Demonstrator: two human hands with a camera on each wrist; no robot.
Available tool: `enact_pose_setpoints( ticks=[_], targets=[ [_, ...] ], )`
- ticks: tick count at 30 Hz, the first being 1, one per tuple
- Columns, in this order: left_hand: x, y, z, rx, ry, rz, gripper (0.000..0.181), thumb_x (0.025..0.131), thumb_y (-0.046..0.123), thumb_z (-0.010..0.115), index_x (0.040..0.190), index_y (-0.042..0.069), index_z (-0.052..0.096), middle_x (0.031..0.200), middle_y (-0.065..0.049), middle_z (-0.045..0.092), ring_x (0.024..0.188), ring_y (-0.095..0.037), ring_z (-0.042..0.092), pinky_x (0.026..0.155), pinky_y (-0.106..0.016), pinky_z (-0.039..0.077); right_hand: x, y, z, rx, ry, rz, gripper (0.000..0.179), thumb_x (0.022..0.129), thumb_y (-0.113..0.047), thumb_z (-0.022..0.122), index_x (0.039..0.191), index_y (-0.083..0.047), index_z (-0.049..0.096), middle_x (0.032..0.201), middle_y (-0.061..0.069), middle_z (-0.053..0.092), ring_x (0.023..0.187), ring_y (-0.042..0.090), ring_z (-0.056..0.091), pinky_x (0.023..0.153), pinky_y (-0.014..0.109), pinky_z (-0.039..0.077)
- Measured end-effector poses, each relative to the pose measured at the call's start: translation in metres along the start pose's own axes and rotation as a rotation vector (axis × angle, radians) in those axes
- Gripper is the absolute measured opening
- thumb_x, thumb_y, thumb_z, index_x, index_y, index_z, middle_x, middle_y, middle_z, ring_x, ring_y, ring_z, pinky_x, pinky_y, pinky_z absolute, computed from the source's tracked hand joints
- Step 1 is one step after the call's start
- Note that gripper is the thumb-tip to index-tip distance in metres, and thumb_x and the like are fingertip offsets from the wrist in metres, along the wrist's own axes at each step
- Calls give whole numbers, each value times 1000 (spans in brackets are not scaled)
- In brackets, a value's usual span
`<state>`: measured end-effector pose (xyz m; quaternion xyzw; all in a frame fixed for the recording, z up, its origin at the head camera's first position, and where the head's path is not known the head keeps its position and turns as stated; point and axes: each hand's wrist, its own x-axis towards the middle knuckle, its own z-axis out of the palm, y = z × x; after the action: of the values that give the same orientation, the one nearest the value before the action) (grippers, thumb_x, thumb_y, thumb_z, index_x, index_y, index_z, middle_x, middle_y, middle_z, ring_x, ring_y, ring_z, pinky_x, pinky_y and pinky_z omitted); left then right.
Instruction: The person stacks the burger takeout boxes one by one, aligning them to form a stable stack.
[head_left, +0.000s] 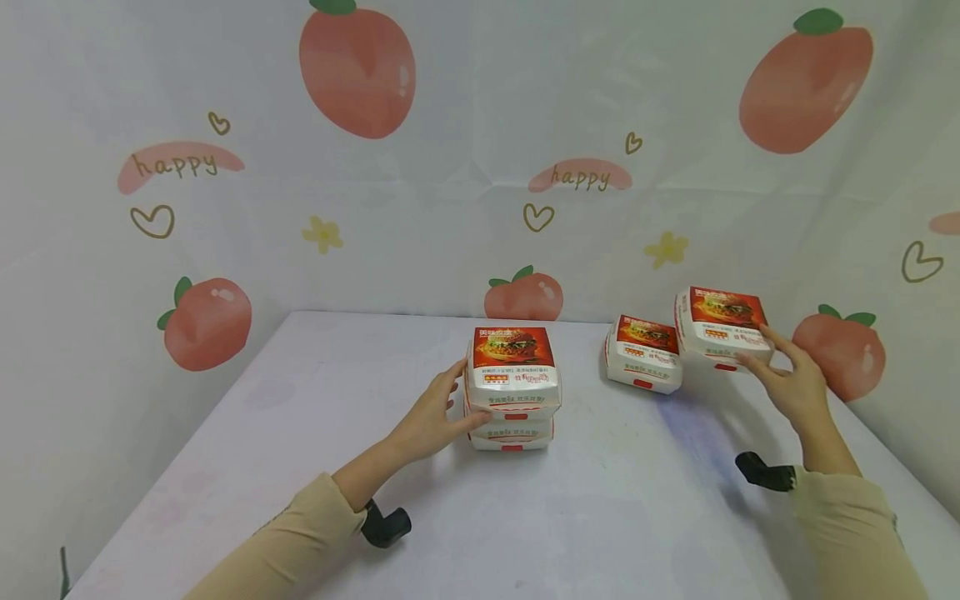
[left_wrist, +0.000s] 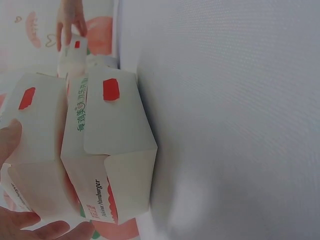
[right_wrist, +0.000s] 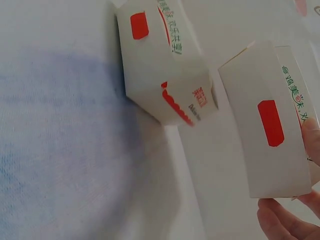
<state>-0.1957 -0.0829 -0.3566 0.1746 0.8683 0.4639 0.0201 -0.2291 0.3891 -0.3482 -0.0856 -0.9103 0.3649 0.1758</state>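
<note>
The left hand (head_left: 426, 421) has its thumb and fingers clamped at the left front corner of the upper white paperboard burger box with red printed lid (head_left: 513, 367). This box rests on a matching lower white box (head_left: 517, 435) on the white table (head_left: 600, 500). To the right, a third white burger box (head_left: 643, 354) sits on the table. Just beside and above it, a fourth white burger box (head_left: 720, 325) is raised, clamped between thumb and fingers of the right hand (head_left: 798, 387).
</note>
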Motion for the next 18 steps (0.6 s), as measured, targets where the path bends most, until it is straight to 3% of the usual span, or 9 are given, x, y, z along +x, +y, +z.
enact_pose_setpoints(
  ticks=[3,6,9,11,13,18],
  targets=[
    [0,-1,0,5,2,1,87,83,30,71,149,7,19,146,-15,34,134,-33,37,106,-51,40,0,-4,0,8,-11,-3,70,91,-40,55,148,-13,23,150,28,22,115,55,45,56,7,36],
    [0,-1,0,10,4,5,87,82,31,71,149,8,19,146,-15,35,133,-33,37,106,-52,40,-1,-10,1,30,-22,-9,70,91,-40,55,148,-16,23,151,28,21,116,55,45,55,2,34],
    [1,-1,0,12,4,8,87,82,30,71,149,9,20,146,-15,35,133,-33,37,106,-52,40,-2,-15,1,55,-22,-33,68,90,-38,58,148,-19,26,150,28,22,91,17,67,56,2,36],
    [1,-1,0,12,4,8,87,82,30,71,149,9,20,146,-15,35,133,-33,37,106,-52,40,-3,-18,1,63,-26,-41,68,90,-39,58,148,-21,27,150,28,22,76,-12,55,56,1,36],
    [0,-1,1,11,3,8,86,82,30,71,149,8,20,146,-15,34,133,-34,37,106,-52,40,-4,-20,2,72,-30,-48,68,90,-39,59,147,-23,28,151,27,22,73,-27,34,57,1,37],
    [0,-1,1,11,4,6,86,82,30,71,149,9,20,146,-15,35,133,-33,36,106,-52,40,-7,-28,2,70,-52,-56,68,90,-40,58,148,-24,26,152,26,20,74,-25,35,58,2,38]
  ],
)
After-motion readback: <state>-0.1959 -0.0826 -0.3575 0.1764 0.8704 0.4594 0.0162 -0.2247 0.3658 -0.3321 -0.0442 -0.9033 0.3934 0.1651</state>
